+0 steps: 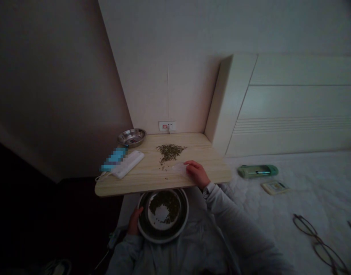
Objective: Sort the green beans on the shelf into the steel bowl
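Note:
My left hand [134, 220] is closed on the rim of a round bowl [184, 225] in my lap, just below the table's front edge. Small dark green beans [172, 206], like mung beans, lie in a ring around the bowl's pale middle. Over the wooden table [152, 179], my right hand [197, 173] pinches a thin, see-through plastic sheet [178, 169]; its exact kind is unclear. Beyond that sheet spreads a loose pile of the same beans [170, 151], with a few stray ones nearer the front edge.
At the table's back left stands a steel bowl [132, 137], near a white power strip [128, 164] and a blurred blue object [114, 159]. A wall socket [166, 126] sits behind. On the bed at right are a green case [258, 171], a small packet [275, 187] and glasses [317, 238].

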Available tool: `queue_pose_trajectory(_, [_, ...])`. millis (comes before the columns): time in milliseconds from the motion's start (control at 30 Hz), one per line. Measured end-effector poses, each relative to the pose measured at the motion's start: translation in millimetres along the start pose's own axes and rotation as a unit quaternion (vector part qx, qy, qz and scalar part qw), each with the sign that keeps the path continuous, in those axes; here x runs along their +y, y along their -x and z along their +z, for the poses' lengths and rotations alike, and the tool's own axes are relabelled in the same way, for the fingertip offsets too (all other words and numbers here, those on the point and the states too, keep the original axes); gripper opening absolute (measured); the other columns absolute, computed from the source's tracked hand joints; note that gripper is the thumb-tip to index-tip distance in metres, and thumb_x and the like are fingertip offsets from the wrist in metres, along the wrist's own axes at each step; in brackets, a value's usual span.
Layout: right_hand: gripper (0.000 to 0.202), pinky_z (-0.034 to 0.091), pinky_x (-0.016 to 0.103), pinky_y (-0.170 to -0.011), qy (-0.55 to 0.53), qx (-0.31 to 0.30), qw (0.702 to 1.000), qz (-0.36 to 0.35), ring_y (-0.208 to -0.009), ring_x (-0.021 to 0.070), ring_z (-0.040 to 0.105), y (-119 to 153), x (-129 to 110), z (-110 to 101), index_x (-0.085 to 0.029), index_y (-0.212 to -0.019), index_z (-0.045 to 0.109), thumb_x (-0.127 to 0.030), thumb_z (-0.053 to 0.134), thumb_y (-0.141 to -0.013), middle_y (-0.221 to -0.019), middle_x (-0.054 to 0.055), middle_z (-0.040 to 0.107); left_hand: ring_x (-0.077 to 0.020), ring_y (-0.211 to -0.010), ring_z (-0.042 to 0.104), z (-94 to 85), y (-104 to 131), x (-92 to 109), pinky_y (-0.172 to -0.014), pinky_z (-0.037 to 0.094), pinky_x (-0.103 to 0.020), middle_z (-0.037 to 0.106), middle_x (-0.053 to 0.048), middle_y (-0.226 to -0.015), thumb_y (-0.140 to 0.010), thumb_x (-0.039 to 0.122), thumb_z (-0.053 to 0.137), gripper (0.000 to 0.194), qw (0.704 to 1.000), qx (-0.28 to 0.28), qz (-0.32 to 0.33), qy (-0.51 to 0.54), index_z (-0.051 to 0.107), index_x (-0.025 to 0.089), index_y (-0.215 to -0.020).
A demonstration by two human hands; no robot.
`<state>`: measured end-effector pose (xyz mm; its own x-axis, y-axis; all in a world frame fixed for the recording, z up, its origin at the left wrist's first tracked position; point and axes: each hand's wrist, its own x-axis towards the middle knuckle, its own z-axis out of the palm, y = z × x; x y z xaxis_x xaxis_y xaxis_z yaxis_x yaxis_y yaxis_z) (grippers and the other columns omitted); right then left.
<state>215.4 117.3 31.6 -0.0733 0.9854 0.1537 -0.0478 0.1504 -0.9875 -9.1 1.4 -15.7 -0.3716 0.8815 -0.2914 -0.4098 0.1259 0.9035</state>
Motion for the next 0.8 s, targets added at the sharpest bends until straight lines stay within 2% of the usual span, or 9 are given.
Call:
queue_pose_trajectory(167, [0.027, 0.028, 0.021, -0.046, 0.064, -0.008, 0.998, 0.002, -0.046, 0.0079, 0.037, 1.2, -2.8, 3.4, -0.016, -0.083, 0.057, -0.033, 0.049, -0.065, -0.050, -0.005, 0.045, -0.0289, -0.091, 0.055, -0.5, -4.3, -2.2, -0.086, 0.038, -0.040, 0.066, -0.004, -0.067, -0.049, 0.036, 0.061, 0.013, 1.000, 0.001, -0.007, 0.012, 0.060, 0.024, -0.048])
queue_pose_trajectory(400, [0.029, 0.032, 0.023, -0.053, 0.180, -0.044, 0.982, -0.019, -0.052, 0.0092, 0.041, 3.2, -5.3, 8.8, -0.015, -0.090, 0.059, -0.029, 0.045, -0.069, -0.054, -0.004, 0.047, -0.0292, -0.083, 0.056, -12.1, -22.5, -13.2, -0.082, 0.038, -0.041, 0.062, -0.004, -0.055, -0.043, 0.032, 0.062, 0.011, 0.999, 0.042, -0.025, -0.016, 0.057, 0.022, -0.041])
queue_pose_trajectory(533, [0.029, 0.033, 0.023, -0.055, 0.236, -0.054, 0.970, -0.032, -0.054, 0.0100, 0.042, 3.6, -4.1, 10.4, -0.016, -0.091, 0.060, -0.029, 0.044, -0.070, -0.055, -0.003, 0.047, -0.0290, -0.082, 0.056, -11.0, -19.0, -8.7, -0.082, 0.037, -0.041, 0.059, -0.003, -0.050, -0.040, 0.030, 0.063, 0.011, 0.998, 0.044, -0.041, -0.020, 0.057, 0.022, -0.040])
queue_pose_trajectory(800, [0.030, 0.034, 0.024, -0.057, 0.287, -0.064, 0.955, -0.044, -0.056, 0.0110, 0.044, 4.9, -4.7, 11.2, -0.015, -0.093, 0.060, -0.028, 0.041, -0.073, -0.059, -0.001, 0.051, -0.0295, -0.087, 0.054, -5.5, -12.5, 0.8, -0.085, 0.035, -0.039, 0.060, -0.003, -0.053, -0.037, 0.030, 0.064, 0.012, 0.998, 0.050, -0.035, -0.017, 0.056, 0.022, -0.040])
